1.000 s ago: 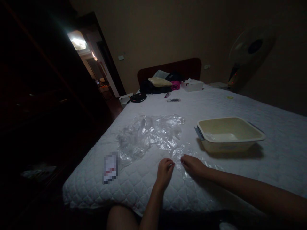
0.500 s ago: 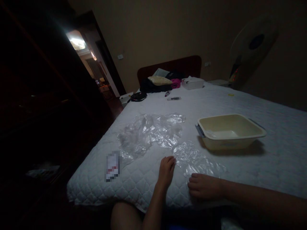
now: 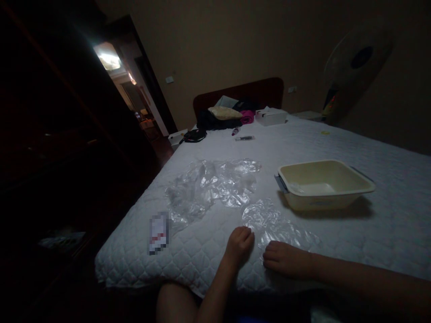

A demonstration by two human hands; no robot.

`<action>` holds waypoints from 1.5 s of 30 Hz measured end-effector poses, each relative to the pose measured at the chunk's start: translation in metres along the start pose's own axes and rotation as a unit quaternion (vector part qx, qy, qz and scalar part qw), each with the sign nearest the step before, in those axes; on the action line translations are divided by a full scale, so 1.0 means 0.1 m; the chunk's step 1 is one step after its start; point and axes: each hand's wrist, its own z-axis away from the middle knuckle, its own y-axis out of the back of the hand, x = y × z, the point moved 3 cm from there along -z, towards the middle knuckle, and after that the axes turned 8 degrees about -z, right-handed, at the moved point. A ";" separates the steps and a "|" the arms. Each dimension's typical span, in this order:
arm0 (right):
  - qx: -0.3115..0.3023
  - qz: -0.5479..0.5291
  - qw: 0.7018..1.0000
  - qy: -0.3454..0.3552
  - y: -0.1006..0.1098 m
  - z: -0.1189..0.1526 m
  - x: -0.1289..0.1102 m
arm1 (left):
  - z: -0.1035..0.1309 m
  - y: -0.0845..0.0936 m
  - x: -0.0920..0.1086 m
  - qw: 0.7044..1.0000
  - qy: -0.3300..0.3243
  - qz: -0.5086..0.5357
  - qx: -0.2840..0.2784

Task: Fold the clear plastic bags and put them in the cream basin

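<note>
A crinkled clear plastic bag (image 3: 279,226) lies flat on the white quilted bed (image 3: 198,251). My left hand (image 3: 240,244) is at its left edge, fingers curled in; whether they pinch the plastic is too dark to tell. My right hand (image 3: 286,259) rests on the near edge of the bag, fingers together and bent down, their tips hidden. Farther back and left, more clear plastic (image 3: 215,186) is spread over the bed. Right of the plastic stands a cream basin (image 3: 330,199) with grey handles.
A blurred white packet (image 3: 159,233) lies near the bed's left edge. Toward the headboard (image 3: 269,89) are a dark bag (image 3: 195,135), piled clothes (image 3: 218,121), a white box (image 3: 271,117) and small items. A fan (image 3: 362,58) stands at the back right.
My left hand has moved slightly right and down, toward my right hand, and its fingers look more curled. My right hand has barely shifted.
</note>
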 end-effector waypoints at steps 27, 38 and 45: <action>0.146 -0.389 0.832 -0.368 0.19 -0.10 0.98 | 0.02 -0.10 0.03 0.999 -0.039 -0.009 -0.012; 0.117 -0.346 0.855 -0.368 0.15 -0.09 0.99 | -0.01 -0.07 0.06 0.997 -0.075 -0.021 -0.021; 0.165 -0.211 0.894 -0.358 0.21 0.00 0.99 | -0.03 -0.09 0.07 0.994 -0.095 -0.033 -0.036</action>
